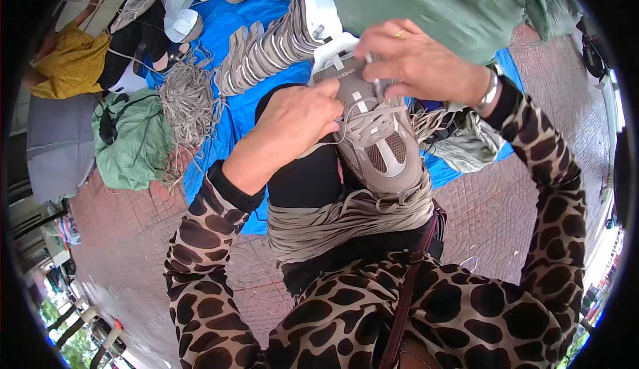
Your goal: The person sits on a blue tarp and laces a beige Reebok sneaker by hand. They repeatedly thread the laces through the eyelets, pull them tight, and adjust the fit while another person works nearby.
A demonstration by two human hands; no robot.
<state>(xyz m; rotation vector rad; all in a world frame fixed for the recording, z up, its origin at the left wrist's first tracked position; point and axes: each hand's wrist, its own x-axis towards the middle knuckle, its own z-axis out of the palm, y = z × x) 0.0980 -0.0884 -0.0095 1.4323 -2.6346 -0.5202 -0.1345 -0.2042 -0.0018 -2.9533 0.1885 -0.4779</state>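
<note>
A grey-beige shoe upper (pixel 393 173) rests across my lap, toe toward me, with a flat shoelace (pixel 373 124) lying loosely over its front. My left hand (pixel 297 117) is closed at the upper's left eyelet edge, gripping it; its fingertips are partly hidden. Over the right eyelet edge near the tongue, my right hand (pixel 423 66) has bent, slightly blurred fingers, with a bit of the lace between thumb and fingers. A bundle of matching laces (pixel 346 222) is draped over my thighs beneath the upper.
Stacked shoe uppers (pixel 269 56) lie on a blue tarp (pixel 249 13) ahead. A tangle of laces (pixel 190 96) and a green sack (pixel 133 139) are at left. A large green sack (pixel 432 9) stands at the far right. Another person in a yellow top (pixel 76 59) sits at far left.
</note>
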